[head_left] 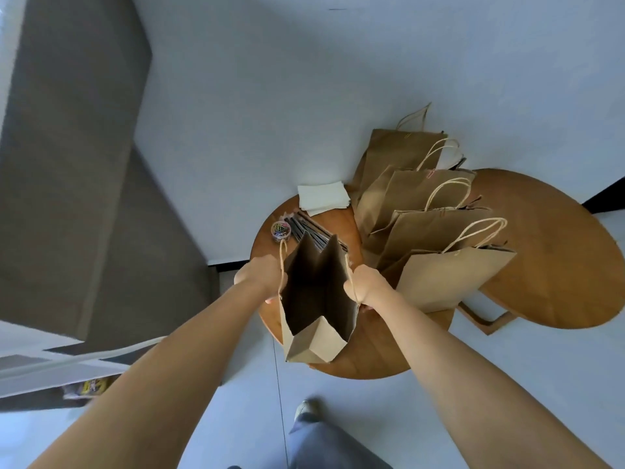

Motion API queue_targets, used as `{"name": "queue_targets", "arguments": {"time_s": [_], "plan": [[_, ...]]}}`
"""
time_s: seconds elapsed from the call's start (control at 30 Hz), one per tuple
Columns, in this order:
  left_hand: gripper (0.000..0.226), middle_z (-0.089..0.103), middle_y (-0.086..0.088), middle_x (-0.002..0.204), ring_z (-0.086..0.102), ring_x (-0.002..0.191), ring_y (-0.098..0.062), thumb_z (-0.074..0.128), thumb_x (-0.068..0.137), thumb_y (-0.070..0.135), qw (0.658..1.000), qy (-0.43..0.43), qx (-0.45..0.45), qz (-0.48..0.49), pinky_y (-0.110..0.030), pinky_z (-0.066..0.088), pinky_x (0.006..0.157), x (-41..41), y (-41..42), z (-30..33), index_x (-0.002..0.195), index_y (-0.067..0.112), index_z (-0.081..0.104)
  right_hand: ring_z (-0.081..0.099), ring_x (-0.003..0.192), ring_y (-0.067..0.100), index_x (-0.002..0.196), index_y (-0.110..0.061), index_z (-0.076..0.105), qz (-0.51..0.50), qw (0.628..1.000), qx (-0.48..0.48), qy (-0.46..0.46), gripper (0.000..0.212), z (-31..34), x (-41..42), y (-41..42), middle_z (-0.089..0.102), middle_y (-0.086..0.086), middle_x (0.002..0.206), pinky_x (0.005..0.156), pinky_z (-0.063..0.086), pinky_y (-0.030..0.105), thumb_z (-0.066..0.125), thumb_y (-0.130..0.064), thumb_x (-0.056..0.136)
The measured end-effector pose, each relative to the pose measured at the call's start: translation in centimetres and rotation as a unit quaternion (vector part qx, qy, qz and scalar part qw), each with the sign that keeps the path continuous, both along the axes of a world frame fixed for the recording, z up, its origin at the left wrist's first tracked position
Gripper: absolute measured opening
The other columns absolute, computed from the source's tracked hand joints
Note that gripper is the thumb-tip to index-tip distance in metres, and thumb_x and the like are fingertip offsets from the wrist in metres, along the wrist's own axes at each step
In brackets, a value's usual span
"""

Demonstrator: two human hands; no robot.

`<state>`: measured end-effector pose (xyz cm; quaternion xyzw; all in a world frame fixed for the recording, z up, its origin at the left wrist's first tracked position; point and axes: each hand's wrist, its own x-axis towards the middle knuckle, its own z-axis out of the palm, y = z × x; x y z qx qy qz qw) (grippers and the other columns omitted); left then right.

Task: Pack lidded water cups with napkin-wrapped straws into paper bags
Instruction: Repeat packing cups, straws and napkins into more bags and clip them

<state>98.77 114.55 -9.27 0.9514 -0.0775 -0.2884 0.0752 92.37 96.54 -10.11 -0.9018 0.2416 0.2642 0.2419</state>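
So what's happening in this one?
A person holds a brown paper bag open over a round wooden table, left hand and right hand each gripping one side of its mouth. It looks empty. More bags lean to the right; napkins, dark straws and a tub of clips lie behind. No cups show.

Floor: pale grey-blue floor (338, 79), smooth, with a thin seam line running toward 6 o'clock.
Furniture at centre: round wooden table (372, 350), warm brown top.
Furniture at 3 o'clock: second wooden table (558, 265), larger, just beside the first, one wooden leg (487, 321) showing below.
Upper left, 10 o'clock: grey sofa (67, 164), blurred.
Light: soft, even daylight.
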Motion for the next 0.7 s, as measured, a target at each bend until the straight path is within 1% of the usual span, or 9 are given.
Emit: {"name": "queue_targets", "arguments": {"time_s": [0.1,0.17,0.2,0.27,0.37,0.4,0.5,0.6,0.7], "plan": [[0.019,0.068,-0.008,0.088,0.068,0.079,-0.023,0.055,0.095,0.025,1.000,0.002,-0.010,-0.002,-0.030,0.057,0.078,0.1,-0.4,0.2,0.089,0.008,0.062,0.049,0.056,0.015,0.099,-0.002,0.060,-0.017,1.000,0.014,-0.013,0.020,-0.1,0.3,-0.3,0.046,0.004,0.065,0.048,0.034,0.018,0.047,-0.017,0.096],[0.018,0.067,-0.009,0.090,0.068,0.081,-0.023,0.050,0.098,0.029,1.000,0.013,-0.022,-0.002,-0.029,0.057,0.080,-0.1,-0.4,0.6,0.091,0.016,0.060,0.049,0.056,0.015,0.098,-0.005,0.059,-0.035,0.999,0.026,-0.027,0.020,0.1,0.3,-0.3,0.047,0.003,0.066,0.048,0.033,0.018,0.049,-0.021,0.096],[0.012,0.066,-0.009,0.092,0.068,0.082,-0.022,0.049,0.099,0.027,0.999,0.024,-0.031,-0.004,-0.029,0.057,0.081,-0.3,-0.4,0.9,0.098,0.024,0.060,0.050,0.057,0.016,0.096,-0.006,0.059,-0.045,0.998,0.035,-0.033,0.019,0.3,0.2,-0.2,0.049,0.003,0.068,0.048,0.034,0.019,0.050,-0.023,0.095],[0.021,0.062,-0.007,0.082,0.066,0.077,-0.020,0.048,0.099,0.027,0.999,0.024,-0.034,-0.006,-0.026,0.055,0.075,-0.7,-0.1,1.1,0.113,0.025,0.064,0.055,0.063,0.019,0.097,-0.007,0.059,-0.064,0.995,0.054,-0.048,0.019,0.7,-0.2,0.0,0.053,0.005,0.074,0.054,0.043,0.020,0.053,-0.026,0.094],[0.054,0.061,-0.003,0.065,0.065,0.075,-0.020,0.036,0.097,0.053,0.998,0.011,-0.063,0.025,-0.028,0.043,0.071,-2.1,0.7,2.0,0.074,0.012,0.063,0.058,0.067,0.021,0.089,-0.010,0.057,-0.104,0.988,0.075,-0.091,0.019,1.7,-1.5,0.9,0.055,0.006,0.075,0.066,0.051,0.030,0.053,-0.028,0.094],[0.059,0.061,-0.003,0.064,0.065,0.077,-0.021,0.034,0.096,0.056,0.997,0.002,-0.072,0.031,-0.029,0.041,0.071,-2.6,1.2,2.3,0.069,0.010,0.060,0.057,0.067,0.021,0.084,-0.011,0.056,-0.120,0.984,0.077,-0.110,0.021,2.1,-2.2,1.4,0.056,0.006,0.075,0.066,0.050,0.031,0.052,-0.028,0.095],[0.055,0.060,-0.003,0.065,0.063,0.074,-0.019,0.035,0.098,0.052,0.994,-0.018,-0.099,0.030,-0.025,0.042,0.060,-4.4,3.1,3.5,0.070,0.011,0.058,0.053,0.071,0.024,0.075,-0.013,0.051,-0.157,0.969,0.063,-0.182,0.025,3.6,-4.5,3.4,0.055,0.007,0.078,0.066,0.044,0.033,0.043,-0.024,0.096],[0.049,0.059,-0.001,0.065,0.061,0.067,-0.017,0.035,0.099,0.046,0.993,-0.055,-0.108,0.015,-0.024,0.043,0.058,-6.6,5.6,4.9,0.074,0.012,0.060,0.051,0.084,0.023,0.093,-0.009,0.055,-0.154,0.962,0.016,-0.225,0.022,5.6,-7.0,6.2,0.055,0.005,0.089,0.072,0.041,0.031,0.038,-0.022,0.098],[0.047,0.052,0.000,0.064,0.051,0.058,-0.014,0.036,0.099,0.044,0.989,-0.099,-0.110,0.000,-0.022,0.037,0.051,-9.2,8.1,7.3,0.069,0.013,0.054,0.053,0.084,0.024,0.094,-0.005,0.057,-0.135,0.954,-0.004,-0.267,0.018,8.0,-9.3,9.7,0.058,0.007,0.090,0.068,0.040,0.030,0.042,-0.015,0.095]]}}
